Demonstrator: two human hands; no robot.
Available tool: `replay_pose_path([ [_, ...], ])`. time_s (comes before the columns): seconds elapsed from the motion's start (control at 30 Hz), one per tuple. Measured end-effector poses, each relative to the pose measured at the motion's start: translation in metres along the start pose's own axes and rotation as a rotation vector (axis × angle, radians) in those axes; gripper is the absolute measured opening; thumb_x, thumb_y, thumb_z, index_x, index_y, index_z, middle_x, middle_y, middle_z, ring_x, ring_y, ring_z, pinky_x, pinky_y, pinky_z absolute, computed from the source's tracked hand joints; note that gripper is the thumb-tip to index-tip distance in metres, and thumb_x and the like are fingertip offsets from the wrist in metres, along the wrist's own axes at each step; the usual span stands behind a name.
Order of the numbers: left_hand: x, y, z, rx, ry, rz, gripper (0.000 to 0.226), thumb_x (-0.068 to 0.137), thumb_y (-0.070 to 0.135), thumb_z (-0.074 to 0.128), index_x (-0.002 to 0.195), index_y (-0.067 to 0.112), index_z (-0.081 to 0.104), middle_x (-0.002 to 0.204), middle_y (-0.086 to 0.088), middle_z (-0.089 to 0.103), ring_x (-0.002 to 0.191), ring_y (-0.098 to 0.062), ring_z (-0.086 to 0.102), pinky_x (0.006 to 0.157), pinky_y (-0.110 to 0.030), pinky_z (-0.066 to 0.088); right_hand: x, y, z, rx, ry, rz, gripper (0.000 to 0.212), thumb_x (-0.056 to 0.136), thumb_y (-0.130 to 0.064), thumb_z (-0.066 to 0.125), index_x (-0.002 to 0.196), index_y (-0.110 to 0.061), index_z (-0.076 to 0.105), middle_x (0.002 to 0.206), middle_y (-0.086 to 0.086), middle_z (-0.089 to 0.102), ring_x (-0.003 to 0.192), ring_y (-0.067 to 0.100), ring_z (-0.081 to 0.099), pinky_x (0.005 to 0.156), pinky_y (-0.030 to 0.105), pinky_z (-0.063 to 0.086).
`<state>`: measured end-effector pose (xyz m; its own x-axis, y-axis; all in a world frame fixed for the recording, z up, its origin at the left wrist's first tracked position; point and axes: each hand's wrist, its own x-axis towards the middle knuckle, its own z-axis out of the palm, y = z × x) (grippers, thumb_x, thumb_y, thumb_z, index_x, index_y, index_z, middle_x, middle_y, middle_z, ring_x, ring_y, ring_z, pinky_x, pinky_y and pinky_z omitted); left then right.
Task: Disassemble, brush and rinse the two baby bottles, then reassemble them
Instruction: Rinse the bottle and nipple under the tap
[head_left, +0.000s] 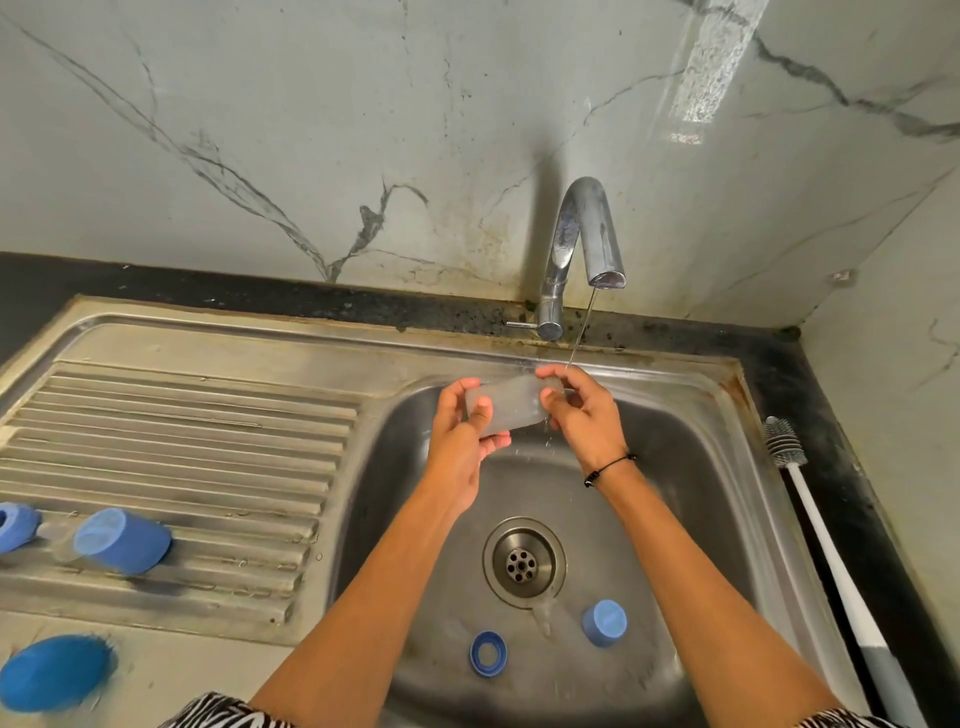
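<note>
Both hands, left (457, 431) and right (582, 415), grip the bottle (506, 408) sideways, its mouth meeting the tap's (587, 244) thin stream for rinsing.

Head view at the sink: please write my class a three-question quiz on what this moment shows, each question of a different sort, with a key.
1. True or false: the bottle brush is in use inside the bottle body.
2. Which blue parts lie in the sink basin? A) a ring and a cap B) two caps C) none
3. Fill in: a thin stream from the tap falls onto the ____ hand.

Key
1. False: the brush lies on the counter to the right of the sink.
2. A
3. right: the right hand and the left hand hold the bottle body under the tap.
</note>
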<state>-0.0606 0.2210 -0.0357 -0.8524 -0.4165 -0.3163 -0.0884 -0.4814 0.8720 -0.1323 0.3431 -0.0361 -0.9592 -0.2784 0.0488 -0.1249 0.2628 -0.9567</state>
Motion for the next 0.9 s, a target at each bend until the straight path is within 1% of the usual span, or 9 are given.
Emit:
replay_pose_path([
  [0.13, -0.006, -0.006, 0.002, 0.100, -0.028, 0.154, 0.028, 0.096, 0.000, 0.047, 0.107, 0.026, 0.048, 0.113, -0.001, 0.050, 0.097, -0.014, 0.053, 0.081, -0.032, 0.052, 0.007, -0.007, 0.011, -0.074, 0.118, 0.018, 0.021, 0.094, -0.016, 0.050, 0.078, -0.018, 0.062, 0.075, -0.005, 0.060, 0.064, 0.014, 0.049, 0.064, 0.034, 0.045],
  [0.3, -0.009, -0.009, 0.001, 0.563, -0.120, 0.529, 0.037, 0.091, 0.004, 0.058, 0.114, 0.031, 0.046, 0.122, 0.005, 0.048, 0.107, -0.011, 0.047, 0.086, -0.012, 0.039, 0.019, -0.010, 0.007, -0.049, 0.134, 0.431, 0.043, 0.095, -0.038, 0.049, 0.058, -0.016, 0.046, 0.053, 0.006, 0.047, 0.043, 0.022, 0.045, 0.042, 0.023, 0.036],
  [0.4, -0.006, -0.008, 0.001, 0.390, -0.107, 0.224, 0.029, 0.095, 0.032, 0.052, 0.121, 0.026, 0.042, 0.118, 0.003, 0.050, 0.098, -0.013, 0.057, 0.082, -0.032, 0.053, 0.019, -0.009, 0.000, -0.121, 0.109, 0.219, 0.035, 0.091, -0.037, 0.057, 0.064, -0.014, 0.060, 0.061, 0.006, 0.056, 0.056, 0.019, 0.052, 0.054, 0.025, 0.040],
  [0.5, 0.001, -0.003, -0.002, 0.351, -0.063, -0.114, 0.041, 0.098, 0.046, 0.038, 0.116, 0.010, 0.050, 0.094, -0.012, 0.060, 0.070, -0.021, 0.059, 0.054, -0.031, 0.051, 0.016, -0.012, -0.002, -0.160, -0.008, -0.020, 0.015, 0.088, -0.028, 0.062, 0.081, -0.016, 0.069, 0.080, 0.001, 0.065, 0.074, 0.011, 0.055, 0.069, 0.027, 0.045],
  [0.53, 0.000, -0.003, -0.001, 0.332, -0.046, -0.113, 0.037, 0.099, 0.042, 0.040, 0.111, 0.010, 0.053, 0.092, -0.013, 0.060, 0.070, -0.021, 0.059, 0.052, -0.029, 0.051, 0.016, -0.013, -0.002, -0.157, -0.015, -0.005, 0.013, 0.088, -0.028, 0.063, 0.080, -0.018, 0.068, 0.080, -0.001, 0.065, 0.073, 0.009, 0.055, 0.069, 0.025, 0.045],
  [0.6, -0.005, -0.003, 0.000, 0.369, -0.026, 0.003, 0.015, 0.096, 0.029, 0.051, 0.105, 0.017, 0.055, 0.105, -0.008, 0.060, 0.086, -0.016, 0.060, 0.066, -0.026, 0.054, 0.017, -0.012, -0.003, -0.134, 0.018, 0.141, 0.020, 0.087, -0.033, 0.063, 0.073, -0.020, 0.063, 0.077, -0.001, 0.063, 0.068, 0.013, 0.056, 0.065, 0.026, 0.047],
  [0.7, -0.006, -0.008, -0.002, 0.547, -0.019, 0.195, 0.031, 0.086, 0.020, 0.067, 0.112, 0.030, 0.052, 0.122, 0.004, 0.050, 0.112, -0.013, 0.051, 0.098, -0.028, 0.044, 0.014, -0.010, -0.007, 0.139, 0.004, 0.492, 0.024, 0.088, -0.031, 0.064, 0.077, -0.010, 0.061, 0.085, 0.011, 0.065, 0.074, 0.020, 0.061, 0.071, 0.033, 0.054],
  [0.8, -0.009, -0.001, 0.002, 0.665, 0.015, 0.330, 0.045, 0.082, 0.018, 0.072, 0.121, 0.024, 0.052, 0.120, 0.005, 0.043, 0.112, -0.008, 0.044, 0.102, -0.022, 0.036, 0.003, -0.011, -0.007, 0.458, -0.040, 0.635, 0.017, 0.088, -0.023, 0.064, 0.090, -0.007, 0.059, 0.096, 0.009, 0.065, 0.095, 0.022, 0.060, 0.091, 0.040, 0.049],
  [0.9, -0.013, 0.003, 0.006, 0.748, 0.010, 0.484, 0.063, 0.078, 0.016, 0.075, 0.133, 0.011, 0.044, 0.128, 0.000, 0.041, 0.115, -0.005, 0.039, 0.095, -0.002, 0.028, -0.003, -0.014, -0.005, 0.530, -0.055, 0.697, 0.016, 0.090, -0.021, 0.061, 0.098, -0.007, 0.059, 0.111, 0.015, 0.061, 0.104, 0.027, 0.058, 0.083, 0.038, 0.053],
])
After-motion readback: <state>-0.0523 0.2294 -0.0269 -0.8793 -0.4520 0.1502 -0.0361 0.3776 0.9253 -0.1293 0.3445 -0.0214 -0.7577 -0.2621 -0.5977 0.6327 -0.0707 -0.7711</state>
